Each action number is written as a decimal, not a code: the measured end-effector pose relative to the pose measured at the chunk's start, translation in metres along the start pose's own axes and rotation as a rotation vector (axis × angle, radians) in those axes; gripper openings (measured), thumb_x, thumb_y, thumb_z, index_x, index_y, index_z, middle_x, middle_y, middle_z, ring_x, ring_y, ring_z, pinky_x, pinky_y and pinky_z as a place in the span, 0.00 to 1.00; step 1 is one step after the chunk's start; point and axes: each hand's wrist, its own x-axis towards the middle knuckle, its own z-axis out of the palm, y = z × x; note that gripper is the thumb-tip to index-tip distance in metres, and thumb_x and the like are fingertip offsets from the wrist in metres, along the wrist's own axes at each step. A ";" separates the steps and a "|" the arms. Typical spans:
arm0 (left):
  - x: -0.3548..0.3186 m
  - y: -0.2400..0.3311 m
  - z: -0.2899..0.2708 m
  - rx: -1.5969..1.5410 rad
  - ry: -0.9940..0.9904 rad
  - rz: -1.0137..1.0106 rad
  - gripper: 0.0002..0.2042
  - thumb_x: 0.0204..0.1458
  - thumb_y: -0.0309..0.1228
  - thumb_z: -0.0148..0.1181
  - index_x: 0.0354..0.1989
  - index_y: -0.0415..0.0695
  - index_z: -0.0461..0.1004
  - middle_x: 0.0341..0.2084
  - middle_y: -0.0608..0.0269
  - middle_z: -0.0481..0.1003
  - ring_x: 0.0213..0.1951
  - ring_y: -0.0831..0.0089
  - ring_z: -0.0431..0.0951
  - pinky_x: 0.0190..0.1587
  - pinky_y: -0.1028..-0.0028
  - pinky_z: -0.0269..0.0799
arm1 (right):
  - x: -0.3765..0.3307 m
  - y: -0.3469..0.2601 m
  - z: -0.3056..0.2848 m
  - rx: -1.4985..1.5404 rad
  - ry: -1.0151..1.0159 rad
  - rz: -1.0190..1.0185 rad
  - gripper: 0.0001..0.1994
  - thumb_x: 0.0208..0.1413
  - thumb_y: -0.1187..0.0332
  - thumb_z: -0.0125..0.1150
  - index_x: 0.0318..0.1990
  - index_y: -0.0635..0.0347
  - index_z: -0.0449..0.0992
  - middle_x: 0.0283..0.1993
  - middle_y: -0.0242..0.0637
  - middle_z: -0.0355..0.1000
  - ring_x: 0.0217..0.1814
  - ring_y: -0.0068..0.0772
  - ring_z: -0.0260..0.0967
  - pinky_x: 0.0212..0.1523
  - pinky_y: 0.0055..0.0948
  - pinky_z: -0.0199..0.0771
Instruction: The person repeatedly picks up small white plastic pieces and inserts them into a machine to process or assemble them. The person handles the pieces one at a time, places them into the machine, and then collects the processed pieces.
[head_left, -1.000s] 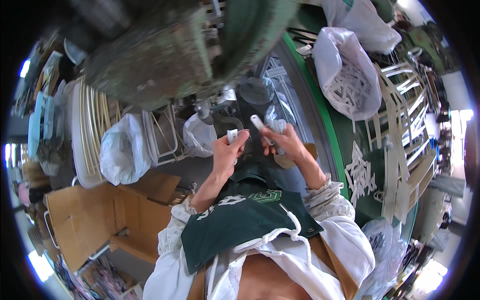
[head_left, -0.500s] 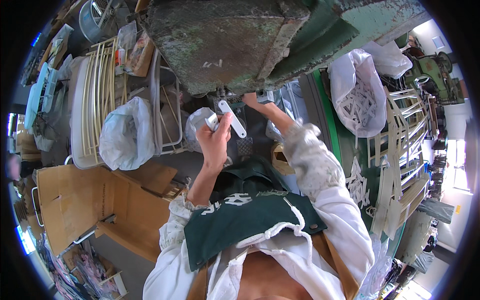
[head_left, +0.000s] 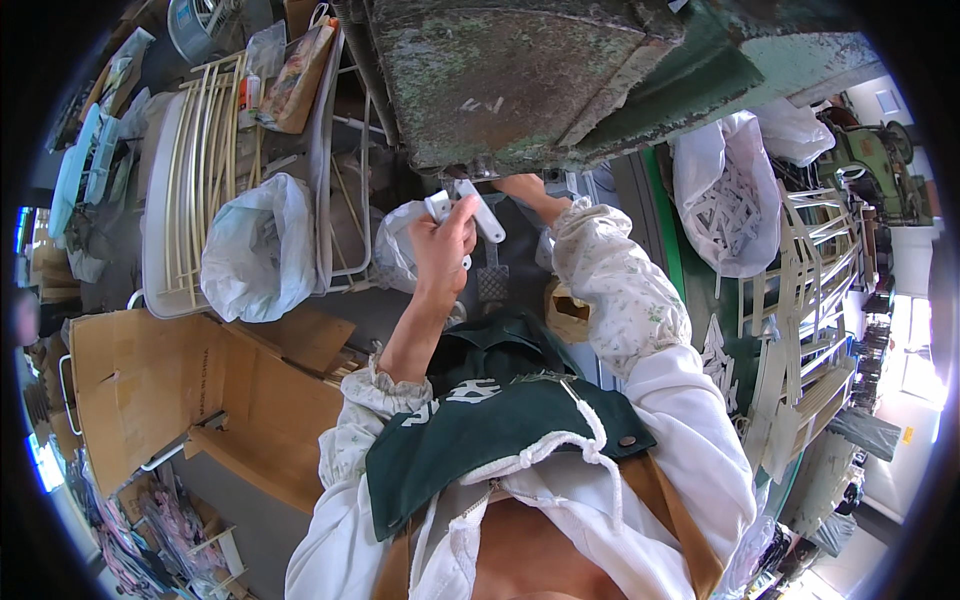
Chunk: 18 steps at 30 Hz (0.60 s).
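My left hand (head_left: 440,248) is closed around several flat white strips; one white strip (head_left: 484,214) with rounded ends and a hole sticks out between thumb and fingers. They are held just below the edge of a big worn green machine (head_left: 510,85). The strip's far end reaches close to the machine's underside. My right hand (head_left: 524,188) is up against that underside, to the right of the left hand. Its fingers pass behind the machine body, so their grip is hidden.
A white sack (head_left: 727,205) full of white strips stands at right, beside a rack of pale slats (head_left: 795,280). Left are an open plastic bag (head_left: 258,250), long pale rods (head_left: 205,150) and an open cardboard box (head_left: 150,390). A metal pedal (head_left: 492,284) lies below my hands.
My left hand has moved up toward the machine, and the strip's far end now sits nearer its underside. My right hand remains by the machine. The whole view has shifted slightly.
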 end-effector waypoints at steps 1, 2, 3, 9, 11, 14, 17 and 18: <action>0.002 -0.002 -0.005 -0.034 -0.003 -0.017 0.06 0.48 0.25 0.61 0.22 0.40 0.72 0.12 0.75 0.63 0.12 0.87 0.57 0.14 0.82 0.45 | 0.001 0.000 -0.002 0.007 -0.006 0.004 0.10 0.49 0.67 0.60 0.38 0.61 0.75 0.32 0.34 0.67 0.31 0.32 0.62 0.33 0.29 0.62; 0.003 -0.006 -0.007 -0.033 0.004 -0.027 0.06 0.48 0.24 0.61 0.22 0.40 0.72 0.12 0.75 0.63 0.12 0.88 0.57 0.14 0.82 0.45 | 0.001 -0.001 -0.004 0.009 -0.011 0.009 0.10 0.50 0.67 0.60 0.38 0.61 0.75 0.32 0.34 0.67 0.31 0.31 0.61 0.32 0.29 0.62; 0.003 -0.009 -0.008 -0.032 0.009 -0.041 0.06 0.48 0.24 0.61 0.22 0.40 0.72 0.12 0.75 0.63 0.12 0.88 0.57 0.14 0.82 0.45 | -0.001 -0.001 -0.005 0.017 -0.019 0.017 0.10 0.50 0.67 0.60 0.38 0.61 0.75 0.31 0.33 0.67 0.30 0.30 0.61 0.32 0.28 0.61; 0.000 -0.010 -0.035 -0.125 -0.271 -0.228 0.13 0.57 0.29 0.46 0.47 0.33 0.67 0.24 0.64 0.68 0.21 0.79 0.66 0.24 0.80 0.57 | -0.002 -0.001 -0.015 0.070 -0.033 0.078 0.09 0.51 0.67 0.60 0.37 0.60 0.76 0.27 0.30 0.65 0.27 0.26 0.58 0.29 0.25 0.59; -0.011 -0.006 -0.045 -0.117 -0.162 -0.279 0.16 0.58 0.28 0.41 0.52 0.33 0.62 0.25 0.62 0.68 0.23 0.77 0.67 0.26 0.80 0.59 | 0.000 -0.003 -0.019 0.159 -0.043 0.120 0.08 0.52 0.67 0.60 0.36 0.60 0.76 0.26 0.29 0.64 0.26 0.24 0.57 0.28 0.24 0.58; -0.027 0.007 -0.057 0.082 -0.216 -0.331 0.21 0.58 0.25 0.37 0.62 0.38 0.52 0.31 0.60 0.68 0.24 0.77 0.66 0.26 0.79 0.60 | -0.011 -0.013 -0.041 0.468 -0.046 0.259 0.08 0.52 0.66 0.59 0.36 0.60 0.76 0.24 0.28 0.63 0.24 0.22 0.55 0.27 0.22 0.56; -0.024 0.007 -0.091 0.350 -0.287 -0.299 0.21 0.60 0.25 0.37 0.63 0.43 0.50 0.35 0.59 0.68 0.24 0.80 0.64 0.24 0.79 0.59 | -0.021 -0.056 -0.066 1.021 -0.125 0.447 0.08 0.53 0.66 0.59 0.35 0.60 0.76 0.23 0.26 0.62 0.23 0.20 0.54 0.26 0.21 0.55; -0.022 0.006 -0.087 0.310 -0.298 -0.268 0.20 0.60 0.25 0.38 0.62 0.43 0.51 0.33 0.59 0.68 0.24 0.80 0.64 0.24 0.79 0.58 | -0.030 -0.070 -0.085 1.102 -0.129 0.494 0.07 0.53 0.66 0.59 0.35 0.60 0.76 0.22 0.26 0.61 0.22 0.19 0.53 0.25 0.20 0.55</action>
